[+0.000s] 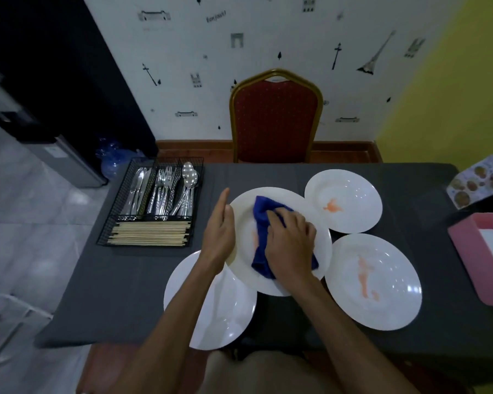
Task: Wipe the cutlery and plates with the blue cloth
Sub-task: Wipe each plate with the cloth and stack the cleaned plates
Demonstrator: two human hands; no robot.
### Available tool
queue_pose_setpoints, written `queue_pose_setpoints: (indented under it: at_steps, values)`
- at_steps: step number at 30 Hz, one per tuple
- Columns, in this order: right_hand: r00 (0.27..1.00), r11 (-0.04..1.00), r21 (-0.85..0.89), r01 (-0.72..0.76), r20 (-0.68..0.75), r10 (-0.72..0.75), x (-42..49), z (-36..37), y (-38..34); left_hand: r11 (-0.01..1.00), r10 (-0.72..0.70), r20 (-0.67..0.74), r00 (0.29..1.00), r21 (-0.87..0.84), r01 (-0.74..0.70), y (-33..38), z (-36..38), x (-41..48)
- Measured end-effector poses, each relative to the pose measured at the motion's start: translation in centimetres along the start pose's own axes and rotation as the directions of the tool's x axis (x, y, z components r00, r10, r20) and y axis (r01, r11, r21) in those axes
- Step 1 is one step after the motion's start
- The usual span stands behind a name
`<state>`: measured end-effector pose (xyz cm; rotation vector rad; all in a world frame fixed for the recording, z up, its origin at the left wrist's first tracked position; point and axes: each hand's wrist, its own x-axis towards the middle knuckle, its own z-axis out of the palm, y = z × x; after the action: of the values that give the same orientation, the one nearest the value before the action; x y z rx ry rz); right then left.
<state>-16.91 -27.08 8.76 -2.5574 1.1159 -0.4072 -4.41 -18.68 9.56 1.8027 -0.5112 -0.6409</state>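
Right grip (pixel 291 240) flat on blue cloth (pixel 261 223)

A crumpled blue cloth (pixel 261 240) is lying on the centre white plate (pixel 279 282), covering an orange smear. Around that centre plate, three more white plates are sitting: a clean near-left plate (pixel 228 317) tucked under its edge, a far-right plate (pixel 343 201) and a near-right plate (pixel 374 280), both showing orange smears. Far left of it, knives (pixel 137 189), forks (pixel 164 191) and spoons (pixel 189 186) are resting in a black wire caddy.
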Motion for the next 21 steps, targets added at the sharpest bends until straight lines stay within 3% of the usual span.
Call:
queue_pose_setpoints:
  at_steps: [6,9,11,14,21]
  values:
    - [0.961,0.941,0.291,0.174,0.156,-0.226,-2.8,-1.8,-2.6,1.000,0.013,-0.037,0.999,-0.020,-0.013,0.8,-0.5,0.7]
    - [0.958,0.939,0.240,0.245,0.088,-0.273,-4.3,-2.5,-0.4,1.000,0.006,-0.088,0.996,-0.016,-0.008,1.6,-1.6,1.2]
    - [0.966,0.957,0.131,0.259,-0.018,-0.258,-5.0,-3.0,1.3,0.999,-0.010,-0.094,0.995,-0.035,0.007,1.8,-2.0,1.5]
    - [0.955,0.956,-0.014,0.293,-0.055,-0.293,-6.2,-4.1,2.1,0.999,-0.019,-0.079,0.997,-0.030,0.017,2.3,-1.7,1.6]
    - [0.892,0.940,0.108,0.323,0.298,-0.340,-5.0,-3.2,0.2,0.999,0.013,-0.001,1.000,0.032,-0.013,2.3,1.1,0.0]
